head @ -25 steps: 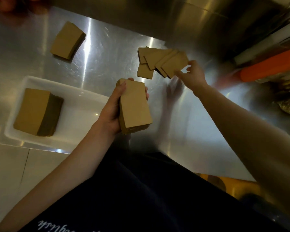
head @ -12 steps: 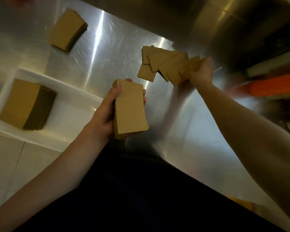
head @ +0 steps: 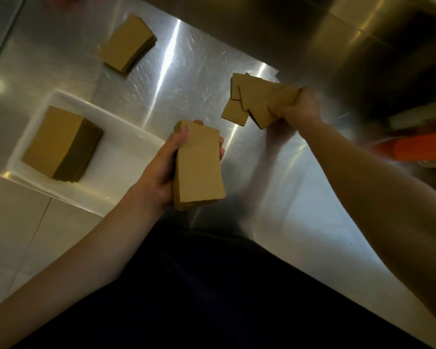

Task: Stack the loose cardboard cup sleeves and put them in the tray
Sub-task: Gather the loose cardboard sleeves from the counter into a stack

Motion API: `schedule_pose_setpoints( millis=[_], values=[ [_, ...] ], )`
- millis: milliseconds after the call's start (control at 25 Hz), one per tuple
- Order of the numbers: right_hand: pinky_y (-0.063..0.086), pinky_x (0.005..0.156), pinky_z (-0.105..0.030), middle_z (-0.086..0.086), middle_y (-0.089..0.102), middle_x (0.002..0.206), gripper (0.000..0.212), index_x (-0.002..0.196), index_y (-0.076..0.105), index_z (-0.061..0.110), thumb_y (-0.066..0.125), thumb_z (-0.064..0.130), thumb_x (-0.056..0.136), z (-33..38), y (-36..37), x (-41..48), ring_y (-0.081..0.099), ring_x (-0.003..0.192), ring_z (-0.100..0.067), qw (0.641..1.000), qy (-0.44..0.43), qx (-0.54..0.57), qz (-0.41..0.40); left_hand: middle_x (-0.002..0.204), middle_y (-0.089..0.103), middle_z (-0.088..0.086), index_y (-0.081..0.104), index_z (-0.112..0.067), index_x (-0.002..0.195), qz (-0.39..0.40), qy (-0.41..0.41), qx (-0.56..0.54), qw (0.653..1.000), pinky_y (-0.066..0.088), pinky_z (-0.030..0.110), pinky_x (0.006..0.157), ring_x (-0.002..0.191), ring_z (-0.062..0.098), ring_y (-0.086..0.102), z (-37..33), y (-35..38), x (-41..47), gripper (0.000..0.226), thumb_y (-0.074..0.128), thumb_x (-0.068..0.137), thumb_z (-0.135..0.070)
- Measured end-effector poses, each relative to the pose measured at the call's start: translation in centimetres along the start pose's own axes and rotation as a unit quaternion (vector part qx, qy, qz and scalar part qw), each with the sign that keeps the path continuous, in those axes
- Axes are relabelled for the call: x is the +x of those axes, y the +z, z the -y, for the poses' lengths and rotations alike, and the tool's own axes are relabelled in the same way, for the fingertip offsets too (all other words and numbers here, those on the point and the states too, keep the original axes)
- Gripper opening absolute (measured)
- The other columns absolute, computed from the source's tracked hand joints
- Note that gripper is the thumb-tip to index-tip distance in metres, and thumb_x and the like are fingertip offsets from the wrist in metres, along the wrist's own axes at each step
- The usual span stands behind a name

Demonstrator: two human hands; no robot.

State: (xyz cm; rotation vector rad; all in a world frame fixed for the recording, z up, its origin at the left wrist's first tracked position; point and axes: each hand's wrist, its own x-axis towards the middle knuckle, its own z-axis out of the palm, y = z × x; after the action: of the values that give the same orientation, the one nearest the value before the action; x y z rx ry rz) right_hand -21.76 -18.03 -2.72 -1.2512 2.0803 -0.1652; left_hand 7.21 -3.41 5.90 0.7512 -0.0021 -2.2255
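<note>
My left hand (head: 165, 167) grips a neat stack of brown cardboard sleeves (head: 198, 165) above the steel counter, near the tray's right end. My right hand (head: 296, 107) is closed on the right edge of a fanned bunch of loose sleeves (head: 256, 99) lying further back on the counter. A white tray (head: 126, 157) at the left holds a thick stack of sleeves (head: 61, 143). Another sleeve stack (head: 127, 44) lies on the counter behind the tray.
The steel counter (head: 275, 187) runs to a shiny back wall at the upper right. An orange object (head: 423, 148) lies at the right edge. Pale floor tiles (head: 18, 222) show at the lower left, past the counter's edge.
My right hand reached the loose fanned sleeves and closed on their right edge, drawing them together. My left hand kept its stack almost still.
</note>
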Motion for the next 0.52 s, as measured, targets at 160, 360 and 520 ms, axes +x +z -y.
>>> schedule_pose_setpoints(
  millis=[160,360,520],
  values=[
    [0.041,0.103,-0.038,-0.01,0.038,0.141,0.086,0.141,0.03,0.011,0.078,0.035,0.073,0.3,0.3,-2.2,0.042,0.129,-0.028,0.998,-0.009,0.025,-0.059,0.118,0.064,0.014,0.057,-0.027,0.115,-0.005,0.01,-0.016,1.0,0.058,0.041,0.084,0.099,0.026,0.068,-0.4,-0.2,-0.3,0.063,0.091,0.062,-0.033],
    [0.053,0.077,-0.028,-0.001,0.045,0.128,0.047,0.132,0.038,0.021,0.058,0.012,0.09,0.2,-2.5,-7.9,0.052,0.114,-0.023,0.939,0.012,0.34,0.04,0.12,0.064,0.014,0.057,-0.027,0.115,-0.008,-0.005,-0.008,1.0,0.055,0.042,0.088,0.103,0.026,0.066,-0.1,-0.4,-0.2,0.056,0.086,0.069,-0.036],
    [0.051,0.079,-0.029,0.0,0.049,0.122,0.036,0.125,0.046,0.026,0.057,0.013,0.093,0.6,-4.7,-13.4,0.053,0.114,-0.024,0.898,0.009,0.426,0.111,0.118,0.065,0.016,0.059,-0.025,0.113,-0.007,-0.019,0.028,0.999,0.056,0.042,0.088,0.101,0.027,0.067,0.1,-0.3,-0.3,0.055,0.086,0.068,-0.039]
  ],
)
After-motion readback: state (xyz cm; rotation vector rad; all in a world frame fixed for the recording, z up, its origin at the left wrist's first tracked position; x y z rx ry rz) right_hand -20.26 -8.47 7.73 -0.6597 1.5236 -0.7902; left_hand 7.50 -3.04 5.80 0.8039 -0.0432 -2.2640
